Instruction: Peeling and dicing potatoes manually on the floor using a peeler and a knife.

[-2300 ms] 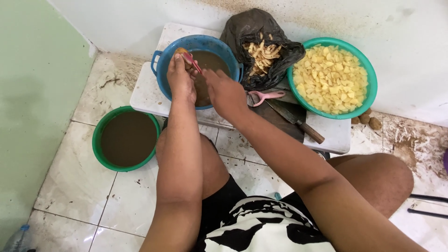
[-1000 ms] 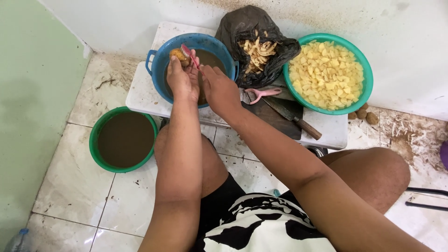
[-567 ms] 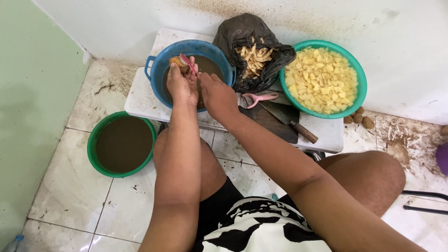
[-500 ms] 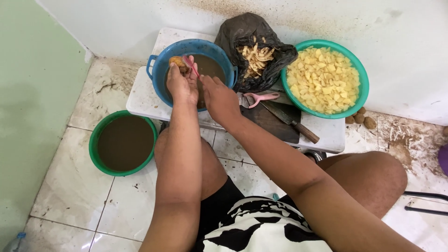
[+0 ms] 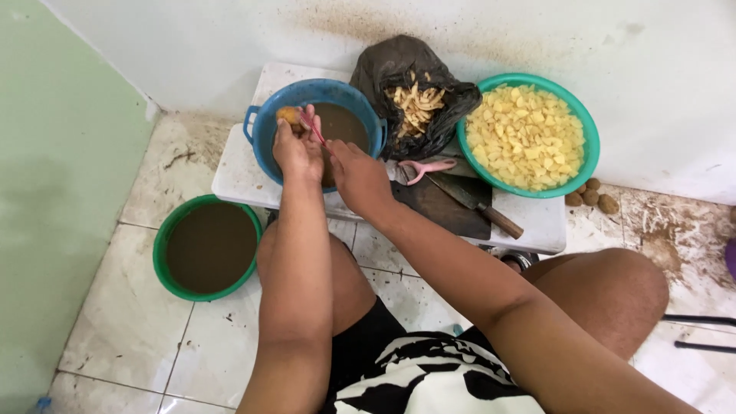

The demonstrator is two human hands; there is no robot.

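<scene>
My left hand [image 5: 295, 152] holds a small brownish-yellow potato [image 5: 289, 116] over the blue basin [image 5: 264, 129] of muddy water. My right hand [image 5: 359, 176] grips a pink peeler [image 5: 313, 129] whose tip rests against the potato. Both hands hover above the basin's near rim. Part of the potato is hidden by my fingers.
A low white table [image 5: 238, 175] carries the blue basin, a black bag of peelings [image 5: 418, 103], a green bowl [image 5: 586, 149] of diced potato, a second pink peeler [image 5: 426, 167] and a knife [image 5: 471, 203] on a dark board. A green bucket [image 5: 165, 239] of brown water stands on the tiled floor at left. Small potatoes [image 5: 592, 198] lie by the wall.
My hands stay over the blue basin; the potato has turned slightly in my left hand while the peeler works along it. The view has shifted a little.
</scene>
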